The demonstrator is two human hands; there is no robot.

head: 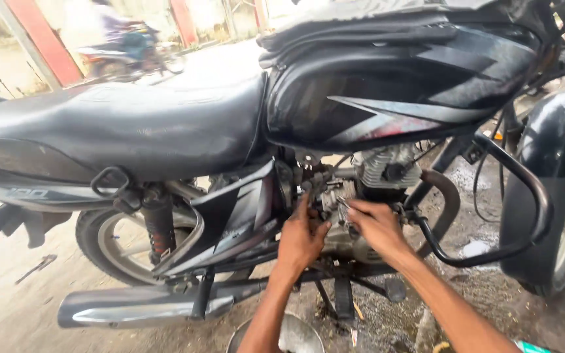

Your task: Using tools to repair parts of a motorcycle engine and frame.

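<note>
- Steel bowl [293,335] under bike, cut off by frame edge, contents unclear.
- Left hand [301,239] and right hand [375,225] at engine [361,196]; fingers hide the part, grip can't tell.

Both hands, left hand [302,238] and right hand [377,225], reach into the black motorcycle's engine [361,196] beneath its tank [393,85].

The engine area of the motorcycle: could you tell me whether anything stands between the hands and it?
Nothing visible does: the left hand and right hand already rest on the engine, beside the side panel.
</note>
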